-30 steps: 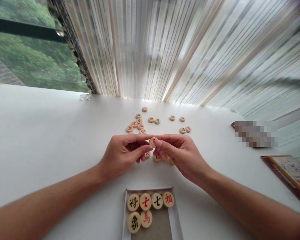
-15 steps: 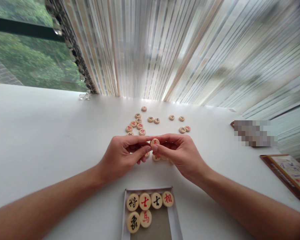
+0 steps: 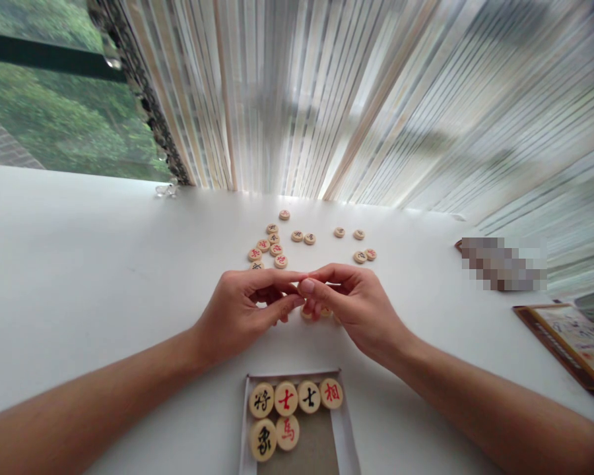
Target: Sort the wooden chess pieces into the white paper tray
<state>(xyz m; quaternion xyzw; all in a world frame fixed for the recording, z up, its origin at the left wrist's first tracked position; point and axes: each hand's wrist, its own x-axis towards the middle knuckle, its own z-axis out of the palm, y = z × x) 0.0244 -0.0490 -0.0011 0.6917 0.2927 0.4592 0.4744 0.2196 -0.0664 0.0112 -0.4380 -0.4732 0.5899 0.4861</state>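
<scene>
My left hand [image 3: 255, 303] and my right hand [image 3: 359, 300] meet fingertip to fingertip above the table. Between them they pinch a round wooden Chinese chess piece [image 3: 299, 288], now almost wholly covered by the right thumb. Thumb and forefinger of each hand are closed on it. Below the hands, nearer to me, a shallow white box [image 3: 347, 409] holds several pieces: a full row along its far wall, then a black piece [image 3: 263, 440] and a red horse piece [image 3: 288, 432] in the row before it. Several pieces on the table [image 3: 325, 311] are partly hidden under my right hand.
Several loose chess pieces [image 3: 276, 250] are scattered on the white table [image 3: 103, 277] beyond my hands, others [image 3: 360, 256] farther right. A string curtain [image 3: 297, 99] hangs at the far edge. On the right lie a brown-edged box lid or board [image 3: 567, 346] and a blurred-out item [image 3: 505, 264].
The held piece has turned between my fingers: its red character faced me before, and now that face is hidden. Both hands stay in about the same place.
</scene>
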